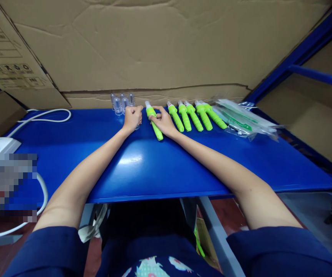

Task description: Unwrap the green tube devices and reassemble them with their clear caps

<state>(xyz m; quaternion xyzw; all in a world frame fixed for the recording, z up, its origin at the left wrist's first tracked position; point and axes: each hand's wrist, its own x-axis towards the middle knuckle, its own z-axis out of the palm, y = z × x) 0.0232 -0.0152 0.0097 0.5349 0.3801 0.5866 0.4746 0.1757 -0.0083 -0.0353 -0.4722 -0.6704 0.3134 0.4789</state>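
Note:
My right hand [166,122] is closed on a lime-green, sleeve-like piece with a clear nozzle-like tip [157,130], tip pointing away from me and slightly left. Just left of it, my left hand [132,118] is curled shut, and the clear rim of a plastic cap [137,127] shows below its fingers. Behind and left of that hand stand several clear plastic caps [118,106], upright. To the right of my right hand, several more lime-green pieces [176,117] lie in a row, their clear tips towards the back. Ribbed bands wrap their bodies.
Clear plastic bags with green print [241,119] lie at the right of the blue table [166,169]. A cardboard wall [160,46] closes off the back. At left are a white power strip [0,145] and its cable [47,115]. Blue frame bars [295,61] rise at right.

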